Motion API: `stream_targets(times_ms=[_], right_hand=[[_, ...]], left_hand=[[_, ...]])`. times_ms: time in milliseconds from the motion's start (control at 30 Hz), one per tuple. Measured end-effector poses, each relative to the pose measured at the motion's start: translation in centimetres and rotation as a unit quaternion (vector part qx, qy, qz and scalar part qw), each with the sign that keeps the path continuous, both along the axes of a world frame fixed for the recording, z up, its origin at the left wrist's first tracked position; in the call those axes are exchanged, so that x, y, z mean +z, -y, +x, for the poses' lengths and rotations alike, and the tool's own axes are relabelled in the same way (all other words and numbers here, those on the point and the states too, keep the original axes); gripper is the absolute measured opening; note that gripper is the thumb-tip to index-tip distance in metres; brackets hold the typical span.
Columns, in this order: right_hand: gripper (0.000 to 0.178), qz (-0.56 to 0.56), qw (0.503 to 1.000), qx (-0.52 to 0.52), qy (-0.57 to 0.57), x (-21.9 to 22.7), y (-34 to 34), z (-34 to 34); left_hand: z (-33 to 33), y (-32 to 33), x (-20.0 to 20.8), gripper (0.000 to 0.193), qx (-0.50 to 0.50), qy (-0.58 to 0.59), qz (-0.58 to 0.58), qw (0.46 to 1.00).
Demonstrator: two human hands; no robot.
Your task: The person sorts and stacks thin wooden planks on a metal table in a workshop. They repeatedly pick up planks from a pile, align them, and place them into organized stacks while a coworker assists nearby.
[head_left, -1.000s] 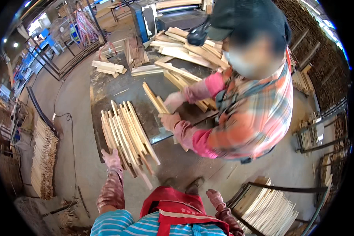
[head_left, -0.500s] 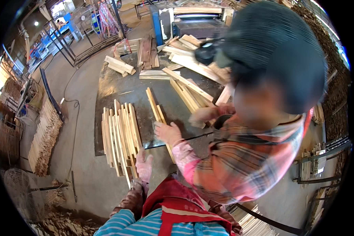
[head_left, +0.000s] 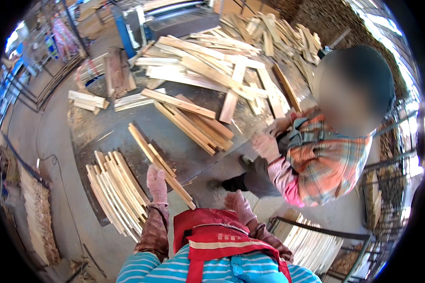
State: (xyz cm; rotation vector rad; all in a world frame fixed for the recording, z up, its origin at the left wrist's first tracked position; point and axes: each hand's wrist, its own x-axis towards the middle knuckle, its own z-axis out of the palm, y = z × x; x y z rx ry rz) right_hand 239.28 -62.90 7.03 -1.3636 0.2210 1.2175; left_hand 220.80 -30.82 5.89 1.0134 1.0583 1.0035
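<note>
My left hand (head_left: 157,181), in a pale pink glove, has its fingers curled together at the left edge of a long wooden strip (head_left: 139,137). Whether it grips that strip, I cannot tell. A shorter strip (head_left: 161,161) lies alongside on the right. Left of the hand, a row of several pale strips (head_left: 115,186) rests on the dark tabletop (head_left: 106,134), near ends past its edge. My right hand (head_left: 239,203), also gloved, is at the right of my red apron (head_left: 210,228), fingers stretched upward and slightly blurred, nothing visible in them.
A co-worker (head_left: 323,153) in a plaid shirt stands at the right, hands together before the body. Loose boards (head_left: 212,70) are heaped across the table's far side, below a machine (head_left: 174,19). Stacked strips (head_left: 311,240) stand low right; another stack (head_left: 40,217) stands left.
The co-worker, who leaned over the table with a hand at the strips, has drawn back to the right. My left hand's spread fingers have closed in beside the long strip. My view has swung right.
</note>
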Motion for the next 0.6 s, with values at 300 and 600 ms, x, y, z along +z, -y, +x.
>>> stream_targets(times_ms=[300, 600], right_hand=[[0.068, -0.044, 0.998, -0.007, 0.047, 0.9, -1.5, 6.5], [0.026, -0.008, 0.996, 0.088, 0.020, 1.5, -2.7, 16.2]], left_hand=[[8.6, 4.1, -0.1, 0.045, -0.117, -0.065, 0.005, 0.991], [14.5, 7.0, -1.5, 0.075, -0.143, -0.201, -0.124, 0.961]])
